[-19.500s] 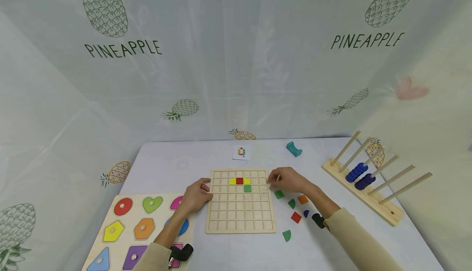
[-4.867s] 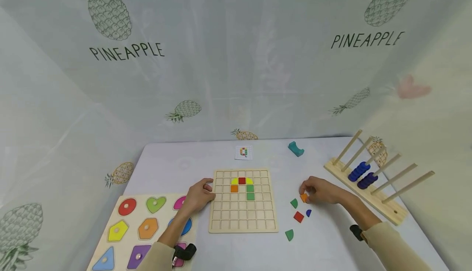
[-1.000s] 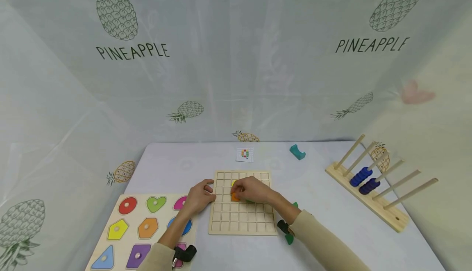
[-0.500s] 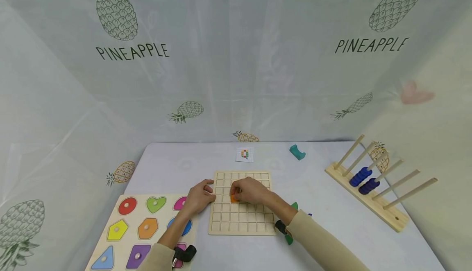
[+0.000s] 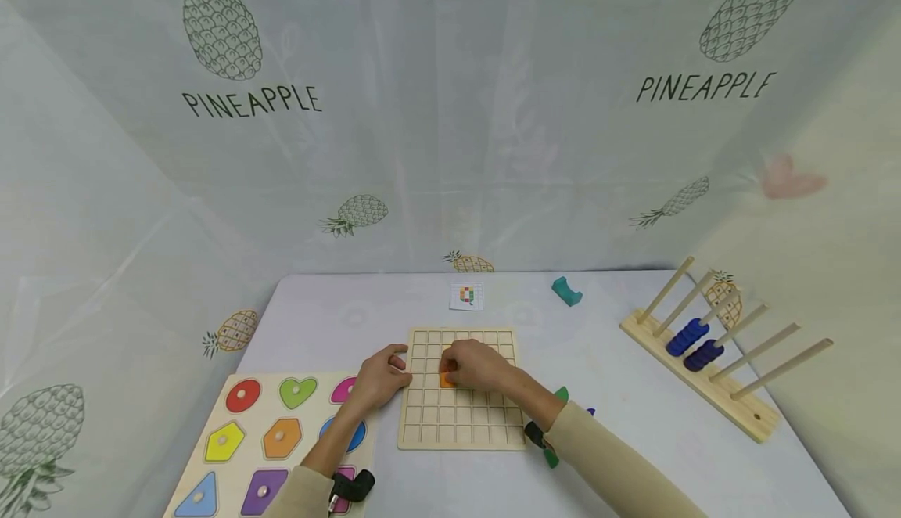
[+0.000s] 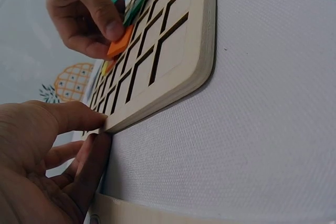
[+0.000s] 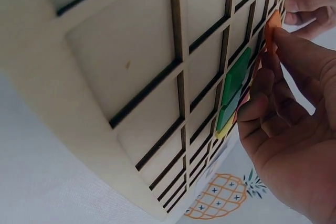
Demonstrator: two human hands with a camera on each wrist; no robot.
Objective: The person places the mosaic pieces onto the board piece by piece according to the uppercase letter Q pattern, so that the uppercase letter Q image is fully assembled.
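Observation:
A wooden grid board (image 5: 429,429) lies mid-table. My right hand (image 5: 479,365) is over it, pinching an orange square tile (image 5: 446,380) between thumb and fingers. In the left wrist view that orange tile (image 6: 122,43) stands tilted at a grid cell. Green square tiles (image 7: 237,74) and a yellow piece (image 7: 224,129) sit in the grid in the right wrist view; from the head my right hand covers most of them. My left hand (image 5: 380,381) touches the board's left edge, with thumb and forefinger spread along it.
Left of the board lies a shape puzzle (image 5: 232,408). Loose green pieces (image 5: 561,394) and a blue one (image 5: 591,411) show beside my right sleeve. A pattern card (image 5: 467,296), a teal block (image 5: 566,291) and a peg stand (image 5: 700,377) are farther out.
Since about five seconds ago my right hand has carried the orange tile leftward from the loose pieces onto the board. Earlier, another orange tile and another green tile joined the grid. My left hand stays.

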